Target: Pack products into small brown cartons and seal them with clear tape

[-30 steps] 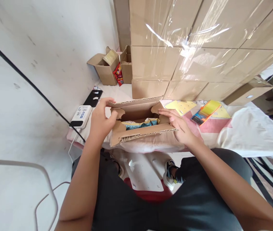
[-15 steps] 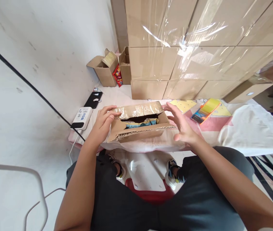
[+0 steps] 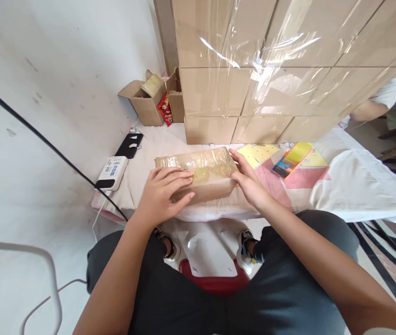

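Observation:
A small cardboard box [image 3: 215, 168] lies on the cloth-covered table in front of me, its top flap folded down and clear tape across the top. On its left part rests my left hand [image 3: 164, 191], palm down with the fingers stretched over the flap and the thumb at the near side. My right hand [image 3: 249, 180] grips the right end, fingers at the far corner and thumb at the near one. What the box contains is hidden now.
Stacked, film-wrapped boxes [image 3: 215, 93] form a wall behind. Left are open cartons [image 3: 149, 109], a red packet [image 3: 165, 109], a black phone [image 3: 129, 145] and a white device [image 3: 113, 173]. An orange-and-yellow tape cutter [image 3: 292, 159] lies right; another person's arm [image 3: 368, 110] shows beyond.
The box's open flap has come down, covering the blue-and-yellow contents. My left hand moved onto the top and my right hand closed on the right end. A carton at far right left the view.

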Available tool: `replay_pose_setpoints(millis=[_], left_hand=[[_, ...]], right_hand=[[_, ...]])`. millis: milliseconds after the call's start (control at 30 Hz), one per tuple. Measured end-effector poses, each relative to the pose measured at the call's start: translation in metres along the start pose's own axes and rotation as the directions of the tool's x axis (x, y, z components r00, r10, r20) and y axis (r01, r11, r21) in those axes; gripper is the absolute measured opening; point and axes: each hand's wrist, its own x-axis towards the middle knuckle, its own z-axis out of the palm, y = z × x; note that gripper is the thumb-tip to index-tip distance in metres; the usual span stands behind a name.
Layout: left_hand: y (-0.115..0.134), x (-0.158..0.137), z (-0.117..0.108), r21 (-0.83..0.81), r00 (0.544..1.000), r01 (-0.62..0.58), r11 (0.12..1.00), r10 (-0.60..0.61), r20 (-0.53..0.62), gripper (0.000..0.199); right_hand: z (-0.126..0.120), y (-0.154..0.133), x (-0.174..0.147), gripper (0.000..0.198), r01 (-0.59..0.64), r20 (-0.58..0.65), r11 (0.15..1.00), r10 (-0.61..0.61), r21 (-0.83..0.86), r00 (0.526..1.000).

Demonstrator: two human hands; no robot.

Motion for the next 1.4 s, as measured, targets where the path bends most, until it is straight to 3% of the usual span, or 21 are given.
replay_pose_setpoints(millis=[233,433,567,700,900,1233,1400], left_hand=[[0.002,-0.001,0.008,0.011,0.998,0.044,0.999,-0.044,0.04,0.016],[-0.002,-0.002,0.009,0.104,0.996,-0.064,0.993,0.07,-0.054,0.016],[-0.001,0.0,0.007,0.128,0.999,-0.005,0.992,0.01,-0.041,0.024],[0.002,0.002,0.004,0.113,0.996,0.063,0.992,-0.069,0.054,0.039],[0.003,0.001,0.003,0.115,0.989,0.074,0.991,-0.087,0.116,0.043],[0.002,0.0,0.002,0.052,0.999,0.031,0.998,-0.032,0.017,0.039],[0.002,-0.004,-0.003,0.082,0.997,-0.011,0.997,0.017,-0.071,0.039]], right_hand=[[0.002,0.009,0.005,0.071,0.023,-0.034,0.999,-0.023,0.026,0.999],[0.002,0.017,0.001,0.066,0.052,-0.025,0.997,-0.05,0.062,0.998],[0.003,0.019,-0.003,0.054,0.15,-0.062,0.985,-0.156,-0.091,0.986],[0.002,0.021,-0.004,0.038,0.302,-0.084,0.904,-0.341,-0.304,0.936],[0.0,0.023,-0.003,0.04,0.321,-0.064,0.875,-0.367,-0.363,0.928],[-0.007,0.017,-0.005,0.048,0.359,0.0,0.868,-0.382,-0.342,0.924],[-0.019,0.012,-0.005,0.046,0.356,-0.052,0.873,-0.394,-0.334,0.918]])
